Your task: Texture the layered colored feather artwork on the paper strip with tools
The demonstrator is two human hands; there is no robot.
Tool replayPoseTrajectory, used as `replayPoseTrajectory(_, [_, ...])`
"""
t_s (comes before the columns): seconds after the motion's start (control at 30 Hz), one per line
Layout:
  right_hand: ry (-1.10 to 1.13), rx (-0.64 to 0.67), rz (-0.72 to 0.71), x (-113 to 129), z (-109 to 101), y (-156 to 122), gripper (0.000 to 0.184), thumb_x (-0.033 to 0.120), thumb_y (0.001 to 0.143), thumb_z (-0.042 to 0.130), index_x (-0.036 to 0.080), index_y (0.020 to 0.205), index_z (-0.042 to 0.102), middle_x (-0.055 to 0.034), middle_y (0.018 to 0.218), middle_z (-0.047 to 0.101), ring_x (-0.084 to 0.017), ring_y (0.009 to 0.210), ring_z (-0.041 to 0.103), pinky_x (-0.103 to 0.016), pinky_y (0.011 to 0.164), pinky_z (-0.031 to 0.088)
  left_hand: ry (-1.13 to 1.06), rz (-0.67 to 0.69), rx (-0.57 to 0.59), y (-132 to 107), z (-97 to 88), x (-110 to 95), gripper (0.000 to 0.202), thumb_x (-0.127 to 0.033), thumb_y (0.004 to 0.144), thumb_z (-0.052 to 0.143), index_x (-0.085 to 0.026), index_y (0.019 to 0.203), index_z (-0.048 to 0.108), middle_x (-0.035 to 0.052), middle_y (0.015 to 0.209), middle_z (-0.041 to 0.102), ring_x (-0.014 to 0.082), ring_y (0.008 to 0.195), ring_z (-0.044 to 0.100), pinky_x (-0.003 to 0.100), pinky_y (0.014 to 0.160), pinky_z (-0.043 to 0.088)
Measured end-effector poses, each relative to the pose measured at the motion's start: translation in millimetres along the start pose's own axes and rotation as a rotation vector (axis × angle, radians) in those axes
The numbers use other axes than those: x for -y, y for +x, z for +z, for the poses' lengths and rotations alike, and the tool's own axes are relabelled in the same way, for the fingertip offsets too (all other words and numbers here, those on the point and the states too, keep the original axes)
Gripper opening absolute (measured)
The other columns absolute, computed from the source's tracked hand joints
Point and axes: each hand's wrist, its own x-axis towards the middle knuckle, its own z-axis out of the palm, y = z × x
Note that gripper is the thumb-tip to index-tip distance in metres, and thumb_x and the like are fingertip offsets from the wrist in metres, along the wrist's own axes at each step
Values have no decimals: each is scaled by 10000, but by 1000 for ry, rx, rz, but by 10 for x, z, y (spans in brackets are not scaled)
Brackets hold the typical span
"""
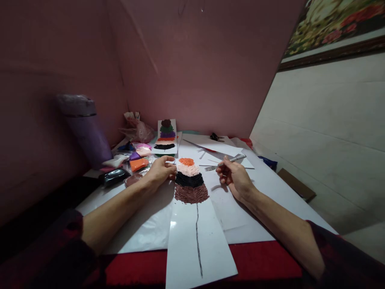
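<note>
A long white card point(192, 241) lies in front of me and overhangs the table's near edge. Pressed across its far half are textured bands of clay: an orange patch point(186, 161), a pale pink band point(189, 170), a black band point(189, 179) and a brown band point(191, 193). A dark line runs down the card below them. My left hand point(161, 173) is at the card's left edge, its bent fingers against it. In my right hand point(236, 174) is a metal fork point(212, 167), tines pointing left, just right of the clay and apart from it.
At the back left, a finished-looking banded card point(165, 136) leans upright. Several coloured clay packets point(138, 163) lie left, near a purple bottle point(87, 128). White sheets point(216, 146) and black-handled scissors point(215, 137) lie behind. Red cloth point(135, 267) shows at the near edge.
</note>
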Motion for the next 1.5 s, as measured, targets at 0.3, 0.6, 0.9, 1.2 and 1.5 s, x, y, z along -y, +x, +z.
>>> replayPoseTrajectory(0.3, [-12,15,-5,-12,-8,15,372,461,718,802,165,624,598,-14,520,602,-99,435,464,-194,349,335,121,62,0,38,12,26,313,43,642,680,-142,879,591,-56,504,587,89,407,513,188,426,343])
replayPoseTrajectory(0.6, [-19,18,-7,-13,-10,5,365,451,716,803,161,623,602,-16,520,605,-98,436,463,-194,354,340,150,82,-62,18,55,0,339,5,686,681,-118,982,569,-67,489,573,86,362,491,186,392,338])
replayPoseTrajectory(0.9, [-22,18,-10,-18,-6,15,373,465,726,796,163,628,601,-14,523,605,-99,441,464,-198,361,339,169,113,-111,129,74,83,436,43,666,659,-113,1068,586,-30,661,626,105,449,590,198,421,378])
replayPoseTrajectory(1.2, [-27,11,-24,-20,-8,6,365,466,746,784,159,654,609,-16,537,614,-96,449,476,-184,355,353,328,268,-157,62,52,88,216,-35,668,620,-154,839,676,-7,661,636,148,603,583,243,568,411])
replayPoseTrajectory(1.5, [-84,5,-244,-4,-7,31,349,487,731,779,171,740,630,-53,657,691,-134,557,570,-193,374,430,442,408,-50,-162,158,-17,128,-205,813,524,-178,742,628,-25,581,560,151,588,517,257,582,377])
